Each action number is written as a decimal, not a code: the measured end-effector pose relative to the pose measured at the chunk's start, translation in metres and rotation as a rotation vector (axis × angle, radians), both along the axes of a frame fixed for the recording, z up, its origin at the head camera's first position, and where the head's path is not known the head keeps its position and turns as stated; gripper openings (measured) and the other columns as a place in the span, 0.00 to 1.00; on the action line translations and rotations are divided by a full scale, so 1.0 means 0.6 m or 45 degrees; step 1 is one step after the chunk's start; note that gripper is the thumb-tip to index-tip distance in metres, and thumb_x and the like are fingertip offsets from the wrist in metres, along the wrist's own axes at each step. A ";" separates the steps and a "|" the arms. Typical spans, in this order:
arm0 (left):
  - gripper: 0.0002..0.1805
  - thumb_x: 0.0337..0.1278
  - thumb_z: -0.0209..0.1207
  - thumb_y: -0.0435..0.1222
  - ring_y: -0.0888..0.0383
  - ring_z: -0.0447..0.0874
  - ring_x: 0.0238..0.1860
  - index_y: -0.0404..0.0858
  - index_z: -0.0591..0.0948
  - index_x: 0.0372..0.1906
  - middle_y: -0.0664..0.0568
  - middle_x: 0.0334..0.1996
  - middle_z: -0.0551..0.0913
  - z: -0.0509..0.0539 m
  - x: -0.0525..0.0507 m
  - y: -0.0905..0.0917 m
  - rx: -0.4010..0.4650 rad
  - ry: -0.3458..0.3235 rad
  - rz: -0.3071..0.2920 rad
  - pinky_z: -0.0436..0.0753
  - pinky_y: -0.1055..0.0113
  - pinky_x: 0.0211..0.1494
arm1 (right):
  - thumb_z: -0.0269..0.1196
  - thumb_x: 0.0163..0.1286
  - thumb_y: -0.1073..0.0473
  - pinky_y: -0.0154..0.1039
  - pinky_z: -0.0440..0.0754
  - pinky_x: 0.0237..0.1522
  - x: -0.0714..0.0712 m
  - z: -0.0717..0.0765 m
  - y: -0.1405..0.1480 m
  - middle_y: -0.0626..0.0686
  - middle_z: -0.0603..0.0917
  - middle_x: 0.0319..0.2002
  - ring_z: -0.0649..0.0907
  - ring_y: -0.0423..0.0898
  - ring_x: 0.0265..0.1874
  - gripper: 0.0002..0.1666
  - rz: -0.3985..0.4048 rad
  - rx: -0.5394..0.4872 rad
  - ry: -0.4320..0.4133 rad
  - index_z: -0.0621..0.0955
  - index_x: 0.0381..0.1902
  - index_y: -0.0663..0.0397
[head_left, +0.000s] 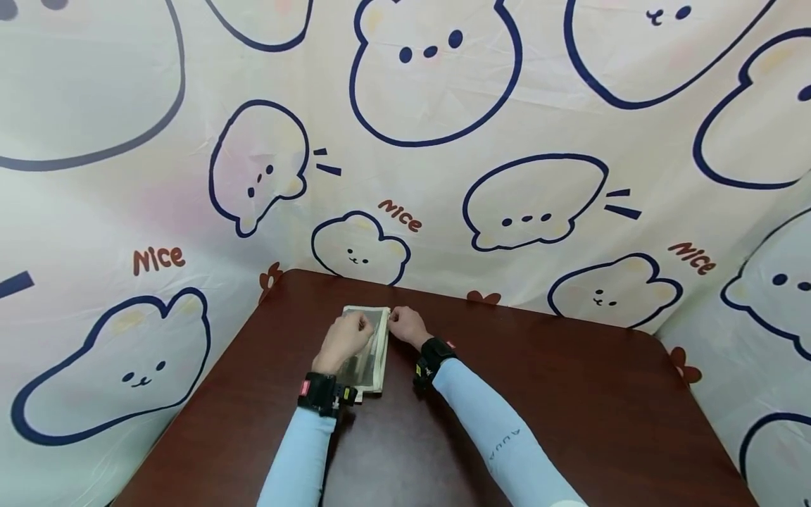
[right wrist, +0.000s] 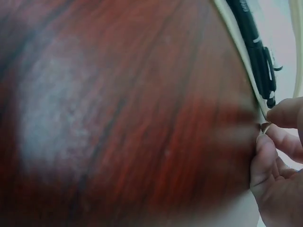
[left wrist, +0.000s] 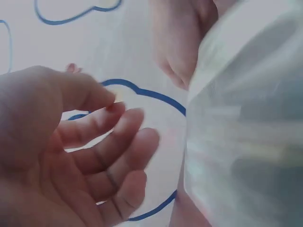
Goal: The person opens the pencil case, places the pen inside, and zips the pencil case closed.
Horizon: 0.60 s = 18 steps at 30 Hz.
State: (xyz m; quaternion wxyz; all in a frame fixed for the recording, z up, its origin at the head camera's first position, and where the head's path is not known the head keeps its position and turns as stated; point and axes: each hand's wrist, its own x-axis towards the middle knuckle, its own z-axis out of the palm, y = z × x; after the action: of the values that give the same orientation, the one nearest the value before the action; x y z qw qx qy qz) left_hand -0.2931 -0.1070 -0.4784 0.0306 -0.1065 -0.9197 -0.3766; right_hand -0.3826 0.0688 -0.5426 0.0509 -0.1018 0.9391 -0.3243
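A see-through pouch (head_left: 366, 370) with pale edging lies on the table, left of its middle. Over the pouch's left side is my left hand (head_left: 344, 341); in the left wrist view its fingers (left wrist: 135, 153) are loosely bent, with nothing seen held, and the translucent pouch (left wrist: 246, 137) stands beside them. At the far right corner, my right hand (head_left: 408, 327) pinches the pouch's pale edge between thumb and finger. A black pen (right wrist: 255, 54) shows close to that edge in the right wrist view. Other contents are blurred.
The dark brown table (head_left: 545, 401) has a glossy wood-grain top. Behind it and along both sides hangs a pale sheet (head_left: 437, 176) printed with cartoon outlines. A dark strapped device (head_left: 319, 394) sits on each wrist.
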 end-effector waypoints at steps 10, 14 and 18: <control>0.09 0.67 0.49 0.34 0.49 0.77 0.42 0.37 0.78 0.44 0.44 0.43 0.79 0.029 -0.136 0.045 -0.310 -0.108 -0.072 0.76 0.60 0.42 | 0.52 0.72 0.58 0.36 0.64 0.25 -0.013 0.008 0.010 0.49 0.71 0.20 0.68 0.44 0.18 0.10 -0.002 -0.036 0.128 0.75 0.31 0.55; 0.20 0.69 0.49 0.35 0.38 0.65 0.62 0.41 0.75 0.62 0.39 0.62 0.72 0.012 -0.161 0.052 -0.414 -0.227 -0.028 0.68 0.43 0.61 | 0.51 0.74 0.59 0.36 0.65 0.27 -0.005 0.004 0.010 0.50 0.73 0.22 0.69 0.44 0.19 0.10 0.037 -0.101 0.131 0.76 0.34 0.55; 0.22 0.72 0.47 0.37 0.34 0.58 0.67 0.44 0.71 0.68 0.37 0.67 0.66 -0.006 -0.168 0.059 -0.462 -0.352 -0.032 0.62 0.38 0.64 | 0.50 0.75 0.59 0.37 0.66 0.28 0.007 0.000 0.013 0.51 0.74 0.25 0.70 0.45 0.20 0.10 0.048 -0.130 0.112 0.76 0.35 0.55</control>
State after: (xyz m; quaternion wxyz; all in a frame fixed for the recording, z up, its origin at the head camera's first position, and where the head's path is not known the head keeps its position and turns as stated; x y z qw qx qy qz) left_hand -0.3940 -0.0716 -0.4822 -0.1200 -0.0689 -0.9664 -0.2165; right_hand -0.3785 0.0765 -0.5428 0.0103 -0.1363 0.9205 -0.3661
